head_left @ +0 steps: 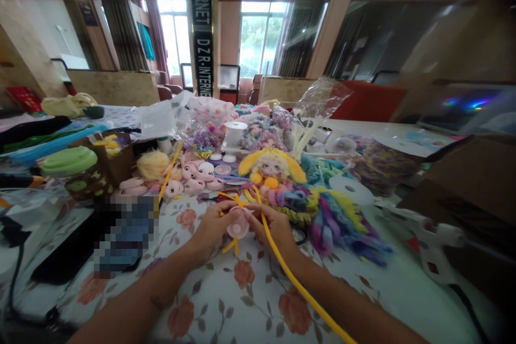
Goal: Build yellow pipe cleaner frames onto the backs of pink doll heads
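Between both hands, just above the flowered tablecloth (pixel 217 301), is a pale pink rounded piece (pixel 237 227), perhaps a doll's head part. Short yellow fuzzy stems (pixel 236 247) stick out above and below it. My left hand (pixel 212 226) grips its left side with thumb and fingers. On the right side, my right hand (pixel 274 226) pinches it, its fingertips partly hidden. A long yellow fuzzy stem (pixel 298 277) passes over my right hand and forearm toward the lower edge. Behind the hands sit a yellow-eared doll (pixel 271 166) and red-handled scissors (pixel 226 195).
Several pink doll faces (pixel 195 174) lie behind on the left, beside a green-lidded cup (pixel 70 164) and a dark phone (pixel 72 244). Multicoloured fuzzy strips (pixel 326 220) and a white spool (pixel 351 191) are to the right. Farther right lies a white glue gun (pixel 431 239).
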### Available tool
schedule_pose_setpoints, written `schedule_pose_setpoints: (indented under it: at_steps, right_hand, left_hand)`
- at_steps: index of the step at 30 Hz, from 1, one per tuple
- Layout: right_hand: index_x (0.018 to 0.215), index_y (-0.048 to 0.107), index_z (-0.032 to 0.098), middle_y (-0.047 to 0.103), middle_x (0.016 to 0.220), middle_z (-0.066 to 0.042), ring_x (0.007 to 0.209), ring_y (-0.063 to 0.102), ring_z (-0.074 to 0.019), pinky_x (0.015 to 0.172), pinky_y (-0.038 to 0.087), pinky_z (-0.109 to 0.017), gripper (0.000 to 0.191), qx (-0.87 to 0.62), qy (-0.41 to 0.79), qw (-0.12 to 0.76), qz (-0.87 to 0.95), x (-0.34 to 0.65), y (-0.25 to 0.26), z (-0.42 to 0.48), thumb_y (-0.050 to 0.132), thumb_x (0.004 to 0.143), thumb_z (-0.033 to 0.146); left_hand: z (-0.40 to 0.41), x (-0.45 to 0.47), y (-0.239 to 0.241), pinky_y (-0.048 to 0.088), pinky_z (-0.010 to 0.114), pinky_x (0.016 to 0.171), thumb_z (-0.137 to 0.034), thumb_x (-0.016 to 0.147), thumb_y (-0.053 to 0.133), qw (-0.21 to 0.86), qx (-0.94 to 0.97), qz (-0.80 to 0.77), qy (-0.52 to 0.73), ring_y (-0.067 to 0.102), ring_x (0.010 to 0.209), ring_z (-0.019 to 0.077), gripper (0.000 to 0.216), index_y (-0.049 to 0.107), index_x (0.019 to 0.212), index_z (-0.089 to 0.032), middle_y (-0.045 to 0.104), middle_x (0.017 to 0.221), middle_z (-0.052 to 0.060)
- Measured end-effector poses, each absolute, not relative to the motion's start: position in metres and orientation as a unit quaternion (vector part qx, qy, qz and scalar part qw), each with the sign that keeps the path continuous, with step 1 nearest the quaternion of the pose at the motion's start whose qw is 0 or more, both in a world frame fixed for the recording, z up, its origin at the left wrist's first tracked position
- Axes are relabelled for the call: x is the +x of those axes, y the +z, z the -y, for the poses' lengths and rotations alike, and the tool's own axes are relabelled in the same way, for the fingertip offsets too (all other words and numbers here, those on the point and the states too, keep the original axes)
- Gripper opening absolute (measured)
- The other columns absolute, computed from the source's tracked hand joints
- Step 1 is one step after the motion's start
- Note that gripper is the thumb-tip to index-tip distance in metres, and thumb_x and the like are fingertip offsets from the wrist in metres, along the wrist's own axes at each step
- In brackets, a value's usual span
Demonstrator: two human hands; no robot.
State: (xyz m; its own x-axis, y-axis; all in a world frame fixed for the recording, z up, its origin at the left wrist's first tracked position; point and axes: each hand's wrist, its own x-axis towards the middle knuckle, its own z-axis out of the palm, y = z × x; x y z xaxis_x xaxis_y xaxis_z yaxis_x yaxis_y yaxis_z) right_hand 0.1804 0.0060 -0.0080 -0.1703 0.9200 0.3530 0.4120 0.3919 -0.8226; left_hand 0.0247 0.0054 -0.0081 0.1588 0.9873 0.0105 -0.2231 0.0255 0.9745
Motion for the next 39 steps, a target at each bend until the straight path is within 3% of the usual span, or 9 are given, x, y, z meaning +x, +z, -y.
schedule_pose_setpoints:
  at_steps: [5,10,18,26,30,33,36,39]
  right_hand:
    - [0.079,0.068,0.015,0.060,0.054,0.000,0.044,0.051,-0.0119,0.041,0.040,-0.021,0.029,-0.485,0.319,0.461,0.672,0.186,-0.012,-0.009,0.056,0.081,0.041]
    - [0.075,0.065,0.015,0.056,0.049,0.001,0.041,0.048,-0.0116,0.040,0.039,-0.022,0.029,-0.512,0.306,0.476,0.646,0.192,-0.014,-0.007,0.058,0.078,0.043]
    - [0.076,0.064,0.016,0.057,0.048,0.001,0.042,0.052,-0.0127,0.041,0.042,-0.022,0.028,-0.490,0.342,0.491,0.634,0.189,-0.016,-0.003,0.060,0.078,0.043]
    - [0.076,0.064,0.017,0.062,0.057,0.000,0.042,0.051,-0.0116,0.040,0.040,-0.022,0.032,-0.513,0.345,0.495,0.610,0.191,-0.017,-0.006,0.060,0.077,0.048]
    - [0.079,0.066,0.017,0.065,0.066,-0.002,0.053,0.056,-0.0143,0.047,0.043,-0.023,0.031,-0.510,0.314,0.499,0.627,0.197,-0.019,-0.008,0.058,0.080,0.047]
    - [0.092,0.064,0.017,0.066,0.070,-0.003,0.058,0.058,-0.0156,0.054,0.046,-0.025,0.029,-0.497,0.298,0.495,0.648,0.203,-0.021,-0.008,0.054,0.084,0.043]
    - [0.105,0.058,0.017,0.067,0.080,-0.005,0.069,0.061,-0.0172,0.066,0.049,-0.028,0.024,-0.482,0.222,0.486,0.694,0.211,-0.023,-0.009,0.048,0.088,0.030]
    - [0.113,0.056,0.017,0.066,0.095,-0.009,0.086,0.060,-0.0208,0.077,0.047,-0.032,0.034,-0.485,0.099,0.391,0.776,0.215,-0.023,-0.011,0.045,0.081,0.010]
  left_hand:
    - [-0.005,0.025,-0.007,0.044,0.022,0.059,-0.035,0.065,0.075,0.626,0.459,-0.386,0.499,0.061,0.066,0.0135,0.042,0.066,0.102,-0.017,0.067,0.081,0.004]
    - [-0.004,0.026,-0.006,0.047,0.024,0.059,-0.037,0.063,0.077,0.667,0.393,-0.405,0.487,0.062,0.060,0.0141,0.034,0.068,0.082,-0.010,0.067,0.069,0.007]
    - [-0.007,0.023,-0.013,0.050,0.025,0.066,-0.030,0.059,0.081,0.707,0.318,-0.388,0.499,0.064,0.063,0.0144,0.030,0.070,0.075,-0.007,0.069,0.072,0.010]
    - [-0.002,0.028,-0.004,0.052,0.027,0.068,-0.030,0.075,0.067,0.745,0.338,-0.337,0.465,0.065,0.073,0.0175,0.024,0.068,0.090,-0.011,0.070,0.086,0.011]
    - [0.000,0.027,0.002,0.052,0.028,0.074,-0.019,0.076,0.059,0.804,0.329,-0.280,0.409,0.066,0.082,0.0199,0.026,0.064,0.101,-0.013,0.069,0.091,0.011]
    - [0.000,0.025,0.006,0.053,0.029,0.075,-0.013,0.077,0.055,0.812,0.301,-0.288,0.409,0.067,0.085,0.0209,0.029,0.061,0.106,-0.011,0.069,0.093,0.012]
    - [-0.002,0.023,0.013,0.055,0.029,0.071,-0.008,0.077,0.049,0.800,0.260,-0.325,0.432,0.067,0.084,0.0225,0.033,0.058,0.109,-0.007,0.069,0.092,0.015]
    - [-0.004,0.017,0.019,0.057,0.031,0.068,-0.004,0.075,0.044,0.782,0.240,-0.330,0.472,0.068,0.083,0.0234,0.045,0.052,0.119,-0.009,0.069,0.095,0.015]
